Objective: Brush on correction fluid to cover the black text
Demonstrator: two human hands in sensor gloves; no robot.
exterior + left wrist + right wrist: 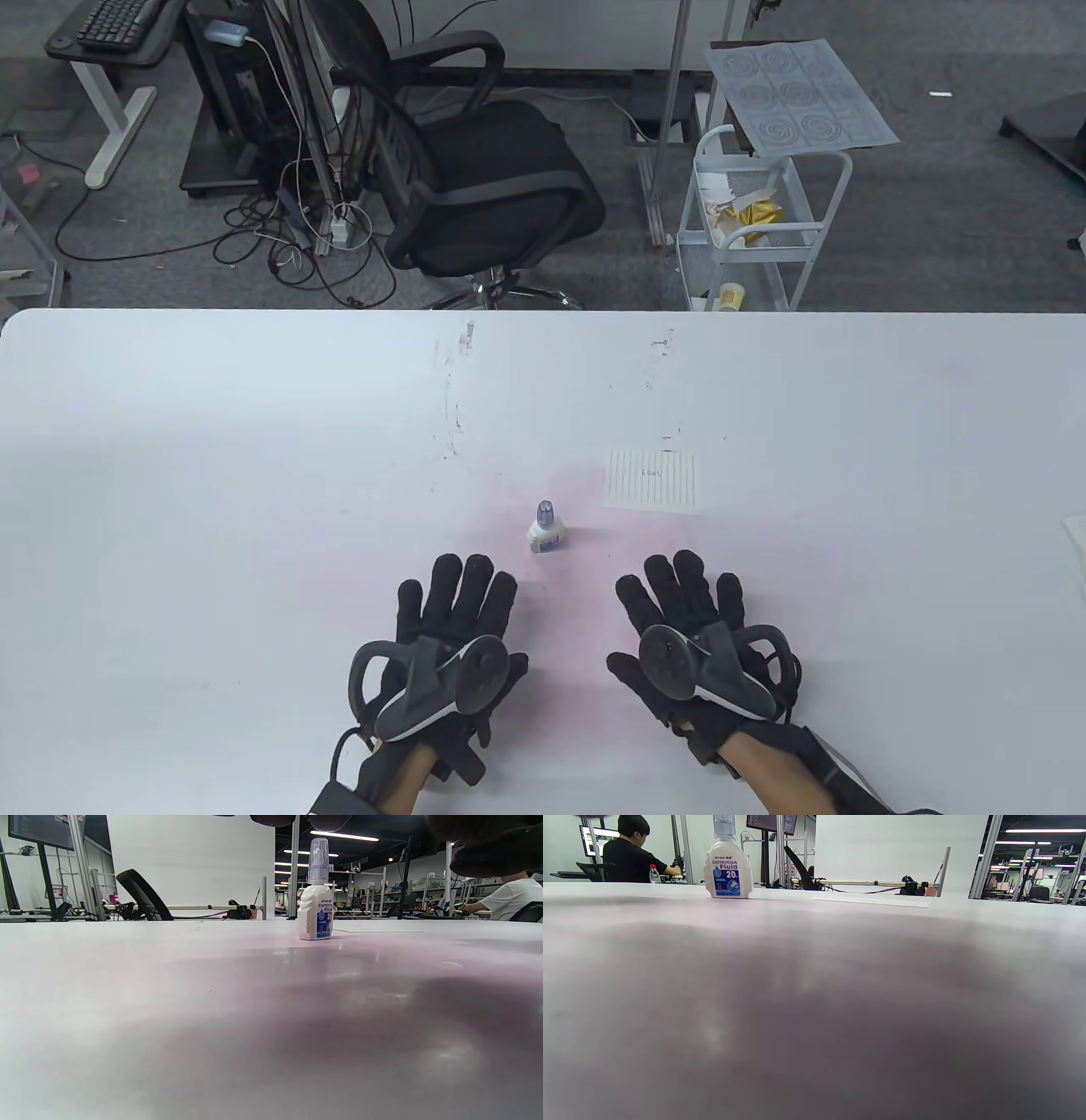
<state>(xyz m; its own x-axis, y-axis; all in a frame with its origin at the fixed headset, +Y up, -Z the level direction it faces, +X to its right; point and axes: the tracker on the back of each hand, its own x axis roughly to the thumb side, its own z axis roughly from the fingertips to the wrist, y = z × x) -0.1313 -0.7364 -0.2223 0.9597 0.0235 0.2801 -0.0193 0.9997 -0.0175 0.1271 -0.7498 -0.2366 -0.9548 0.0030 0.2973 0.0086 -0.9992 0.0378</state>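
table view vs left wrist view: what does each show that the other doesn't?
Table view only: both gloved hands, left hand and right hand, flat on the table, neither touching anything; the lined paper's small dark mark. Left wrist view only: the "Correction Fluid" label and the capped neck side-on. Both: the correction fluid bottle upright, the paper lying beyond it.

— What's beyond the white table (pixel 254 424)?
— A black office chair (pixel 484 170) at twelve o'clock, cables (pixel 297 229) tangled on the carpet at eleven.
— And to the right?
— A white trolley (pixel 764 221) at one o'clock, a patterned sheet (pixel 797 98) on top, a cup (pixel 730 297) on its lowest shelf.
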